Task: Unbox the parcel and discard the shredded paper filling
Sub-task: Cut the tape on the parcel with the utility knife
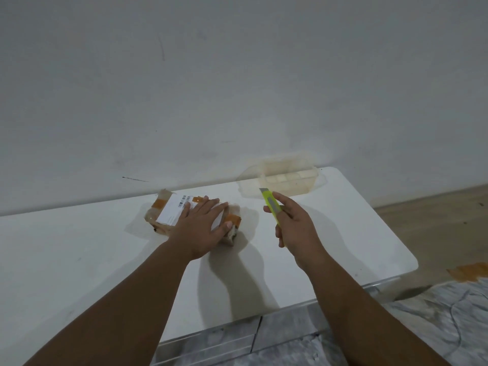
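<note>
A small parcel (169, 207) wrapped in clear plastic with orange tape and a white shipping label lies on the white table (79, 247), near the wall. My left hand (200, 225) rests flat on top of it, fingers spread, covering its right half. To the right of the parcel, my right hand (293, 223) hovers above the table, closed around a yellow-green utility knife (270, 204). The knife's blade end points up and away from me. A bit of pale filling shows at the parcel's near right corner.
A clear plastic container (285, 178) with compartments stands at the back right of the table, against the grey wall. The table's right edge drops to a wooden floor; grey marbled tiles lie below the front edge.
</note>
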